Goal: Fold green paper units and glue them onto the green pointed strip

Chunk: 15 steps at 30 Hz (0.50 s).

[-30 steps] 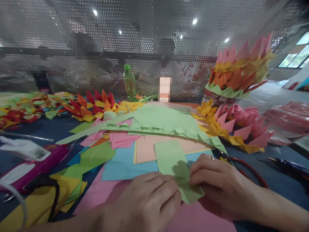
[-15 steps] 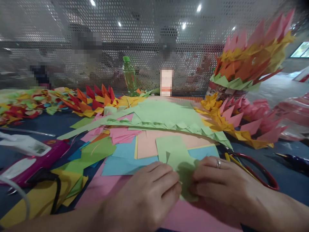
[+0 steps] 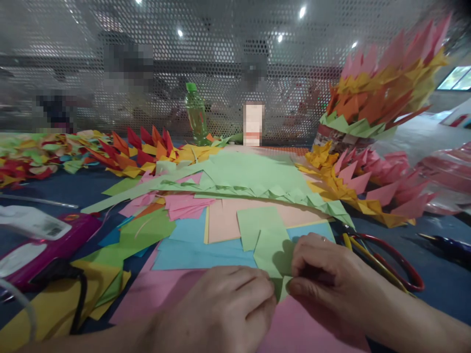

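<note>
Light green paper [image 3: 271, 247] lies over blue and pink sheets in front of me. My left hand [image 3: 224, 304], its fingers curled together, presses on the lower left edge of this paper. At the lower right edge, my right hand [image 3: 320, 279] pinches a small folded corner between thumb and fingers; a ring shows on one finger. The two hands are a little apart. Behind them a long light green strip with folded points [image 3: 257, 192] stretches across the sheets.
Red and yellow scissors [image 3: 390, 260] lie beside my right wrist, a pen [image 3: 445, 245] farther right. A magenta device [image 3: 55, 245] with cables is at the left. Folded-paper pieces [image 3: 140, 152], a green bottle [image 3: 196, 115] and a layered paper decoration [image 3: 382, 88] stand behind.
My left hand has shifted slightly down. My right hand has turned and moved a little left and up, and more of the green paper's left edge shows.
</note>
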Each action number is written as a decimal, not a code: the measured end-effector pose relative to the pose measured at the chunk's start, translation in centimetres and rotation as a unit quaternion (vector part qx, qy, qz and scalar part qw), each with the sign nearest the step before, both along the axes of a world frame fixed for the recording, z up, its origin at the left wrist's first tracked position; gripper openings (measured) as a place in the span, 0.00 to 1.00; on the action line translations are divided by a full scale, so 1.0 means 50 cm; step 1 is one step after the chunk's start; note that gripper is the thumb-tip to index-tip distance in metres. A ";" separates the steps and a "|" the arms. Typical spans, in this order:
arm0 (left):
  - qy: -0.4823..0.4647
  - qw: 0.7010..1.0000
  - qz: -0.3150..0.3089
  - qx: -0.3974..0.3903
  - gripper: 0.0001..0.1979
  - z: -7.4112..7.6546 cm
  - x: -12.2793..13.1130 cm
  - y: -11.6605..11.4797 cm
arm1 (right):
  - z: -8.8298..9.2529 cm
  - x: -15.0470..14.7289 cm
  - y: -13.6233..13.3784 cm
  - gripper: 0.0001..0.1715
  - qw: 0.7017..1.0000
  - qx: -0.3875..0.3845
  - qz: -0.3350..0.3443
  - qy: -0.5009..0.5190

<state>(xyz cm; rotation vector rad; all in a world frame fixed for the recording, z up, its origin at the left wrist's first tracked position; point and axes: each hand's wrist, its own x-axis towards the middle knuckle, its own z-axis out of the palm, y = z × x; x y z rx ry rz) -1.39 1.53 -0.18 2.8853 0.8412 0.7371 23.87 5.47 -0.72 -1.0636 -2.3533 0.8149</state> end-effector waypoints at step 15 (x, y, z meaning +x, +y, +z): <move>0.016 0.998 -0.005 -0.067 0.14 0.002 -0.002 0.011 | 0.009 -0.019 -0.011 0.08 0.999 -0.016 -0.014 -0.035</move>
